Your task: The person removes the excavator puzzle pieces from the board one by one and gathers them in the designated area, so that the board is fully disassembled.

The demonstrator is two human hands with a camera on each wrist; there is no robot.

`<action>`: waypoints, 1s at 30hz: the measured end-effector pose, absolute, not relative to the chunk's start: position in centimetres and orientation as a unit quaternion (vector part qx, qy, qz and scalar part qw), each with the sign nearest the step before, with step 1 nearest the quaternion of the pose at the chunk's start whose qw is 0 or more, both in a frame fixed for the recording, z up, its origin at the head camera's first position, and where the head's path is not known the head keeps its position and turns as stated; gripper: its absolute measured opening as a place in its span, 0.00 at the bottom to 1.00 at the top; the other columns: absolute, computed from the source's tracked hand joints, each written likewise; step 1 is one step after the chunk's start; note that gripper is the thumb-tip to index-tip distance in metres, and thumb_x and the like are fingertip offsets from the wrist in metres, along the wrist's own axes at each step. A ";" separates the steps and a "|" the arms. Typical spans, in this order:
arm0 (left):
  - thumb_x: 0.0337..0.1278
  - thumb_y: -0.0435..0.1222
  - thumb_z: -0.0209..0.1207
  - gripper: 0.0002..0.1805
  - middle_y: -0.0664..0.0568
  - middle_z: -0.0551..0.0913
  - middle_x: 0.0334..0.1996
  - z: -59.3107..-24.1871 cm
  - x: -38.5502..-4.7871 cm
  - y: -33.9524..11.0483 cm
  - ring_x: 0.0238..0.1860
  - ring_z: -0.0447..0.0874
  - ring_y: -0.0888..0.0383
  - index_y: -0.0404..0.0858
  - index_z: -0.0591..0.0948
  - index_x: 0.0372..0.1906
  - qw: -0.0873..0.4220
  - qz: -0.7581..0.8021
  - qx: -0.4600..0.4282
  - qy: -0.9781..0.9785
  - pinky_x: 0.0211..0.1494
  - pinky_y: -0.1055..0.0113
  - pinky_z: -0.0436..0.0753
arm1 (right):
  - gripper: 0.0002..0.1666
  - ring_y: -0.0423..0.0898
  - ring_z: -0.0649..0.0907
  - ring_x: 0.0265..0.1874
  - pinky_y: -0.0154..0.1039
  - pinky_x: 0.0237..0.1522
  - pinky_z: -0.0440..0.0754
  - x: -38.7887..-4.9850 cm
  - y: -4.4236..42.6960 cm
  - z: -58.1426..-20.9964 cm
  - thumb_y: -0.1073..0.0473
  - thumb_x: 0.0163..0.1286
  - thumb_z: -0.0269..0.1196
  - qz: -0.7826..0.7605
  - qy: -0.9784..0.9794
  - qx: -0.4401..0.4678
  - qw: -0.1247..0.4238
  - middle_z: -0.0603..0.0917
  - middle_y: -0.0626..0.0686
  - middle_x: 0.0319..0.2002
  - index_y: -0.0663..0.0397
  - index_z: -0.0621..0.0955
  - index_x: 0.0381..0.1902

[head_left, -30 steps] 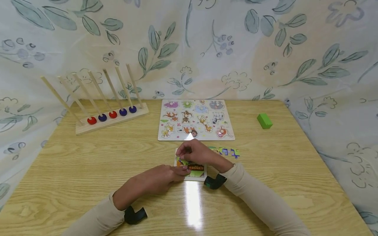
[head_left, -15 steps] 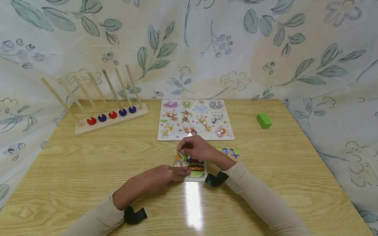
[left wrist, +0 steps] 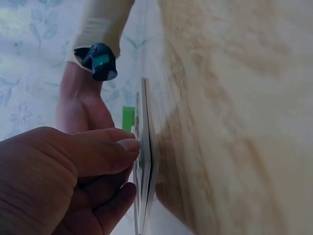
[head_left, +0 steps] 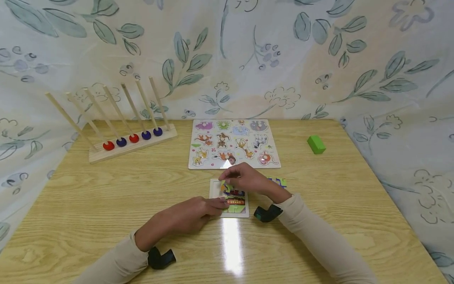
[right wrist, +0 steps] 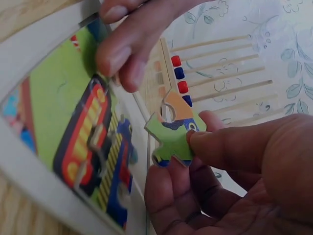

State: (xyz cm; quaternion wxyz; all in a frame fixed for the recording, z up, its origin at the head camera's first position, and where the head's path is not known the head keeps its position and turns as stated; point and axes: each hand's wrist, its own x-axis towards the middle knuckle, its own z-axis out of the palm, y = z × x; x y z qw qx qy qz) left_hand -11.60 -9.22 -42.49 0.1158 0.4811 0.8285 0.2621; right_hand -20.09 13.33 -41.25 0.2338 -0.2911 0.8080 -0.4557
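Note:
My right hand (head_left: 244,177) pinches a jigsaw piece (right wrist: 178,132), green with orange and blue, between thumb and fingers. In the right wrist view, the piece is held apart from the puzzle surface. Below it lies a small white-framed puzzle tray (head_left: 216,189), its left part bare white. Joined jigsaw pieces (right wrist: 46,103) in the tray show a vehicle with red and yellow tracks on green. My left hand (head_left: 196,211) rests at the tray's lower left, extended fingertips touching the joined pieces. In the left wrist view, its fingers (left wrist: 105,156) lie against the tray, seen edge-on.
Several loose jigsaw pieces (head_left: 281,182) lie right of the tray, partly hidden by my right wrist. Behind is an animal peg puzzle board (head_left: 232,138). A green block (head_left: 316,144) stands far right. A wooden bead stand (head_left: 142,138) with upright rods is at the back left.
My right hand has lifted the jigsaw piece from the tray's upper left and moved it slightly right, baring the white tray there. My left hand has stayed almost in place.

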 end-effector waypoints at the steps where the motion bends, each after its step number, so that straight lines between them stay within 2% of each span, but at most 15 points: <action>1: 0.68 0.25 0.53 0.17 0.49 0.73 0.65 -42.4 -11.7 -9.2 0.68 0.66 0.55 0.34 0.81 0.58 0.114 0.260 0.479 0.831 0.66 0.62 0.69 | 0.13 0.43 0.80 0.40 0.37 0.42 0.78 -20.1 13.5 -41.3 0.68 0.72 0.56 -0.456 0.808 -0.289 0.237 0.85 0.51 0.44 0.60 0.85 0.48; 10: 0.69 0.29 0.54 0.21 0.49 0.69 0.68 -42.0 -12.2 -9.4 0.69 0.64 0.53 0.36 0.76 0.65 0.132 0.235 0.440 0.857 0.64 0.58 0.71 | 0.14 0.46 0.78 0.36 0.40 0.36 0.81 -20.3 15.1 -41.1 0.68 0.72 0.53 -0.476 0.806 -0.252 0.247 0.83 0.54 0.43 0.61 0.84 0.47; 17: 0.68 0.33 0.57 0.25 0.50 0.66 0.70 -42.0 -12.3 -9.4 0.70 0.62 0.54 0.36 0.71 0.68 0.167 0.243 0.424 0.856 0.66 0.57 0.69 | 0.13 0.50 0.81 0.39 0.46 0.35 0.85 -20.2 16.1 -40.8 0.69 0.73 0.52 -0.510 0.790 -0.206 0.271 0.80 0.59 0.47 0.68 0.81 0.49; 30: 0.67 0.32 0.57 0.24 0.50 0.68 0.69 -42.5 -12.1 -9.5 0.69 0.64 0.53 0.37 0.73 0.67 0.134 0.220 0.434 0.863 0.65 0.57 0.70 | 0.11 0.47 0.82 0.35 0.43 0.33 0.85 -21.2 17.9 -41.2 0.68 0.72 0.55 -0.437 0.829 -0.235 0.256 0.84 0.54 0.39 0.63 0.83 0.45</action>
